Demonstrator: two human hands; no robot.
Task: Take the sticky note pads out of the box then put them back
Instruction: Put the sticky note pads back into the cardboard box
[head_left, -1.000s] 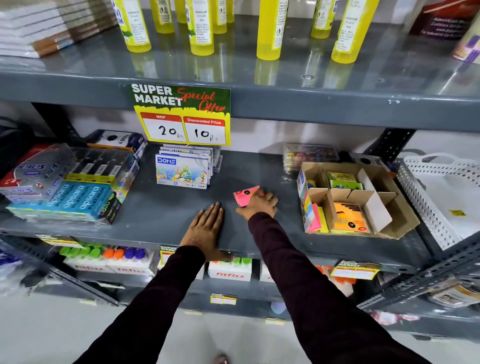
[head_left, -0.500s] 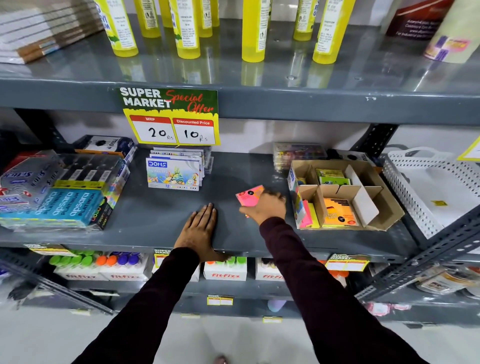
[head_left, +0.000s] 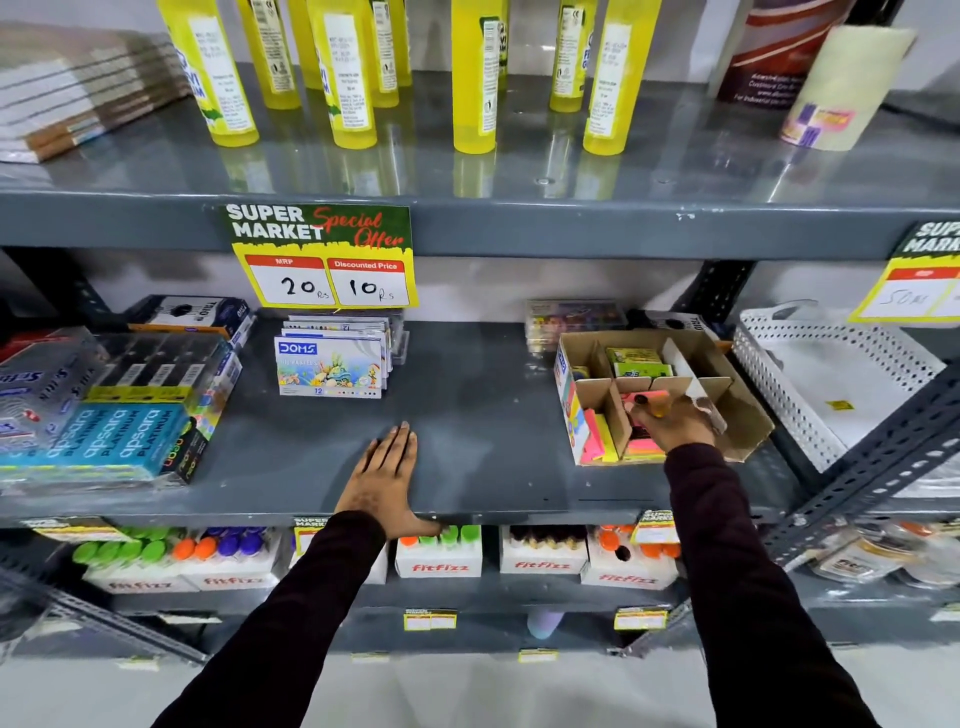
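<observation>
Right hand (head_left: 675, 423) inside cardboard box (head_left: 748, 415), fingers closed on pink sticky note pad (head_left: 647, 401), lowering it into front middle compartment. Left hand (head_left: 387, 475) flat, open, empty on grey shelf (head_left: 493, 415), well apart from box. Return phase judged nearly done: other pads (head_left: 597, 441) already in compartments, none loose on shelf. Readable: DOMS pack (head_left: 330, 369) beyond left hand; price tag (head_left: 322, 257) above, "MRP 20 Rs, Discounted Price 10 Rs".

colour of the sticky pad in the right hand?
Neon pink sticky pad, held by the right hand over the cardboard box. Head view, the only one.
</observation>
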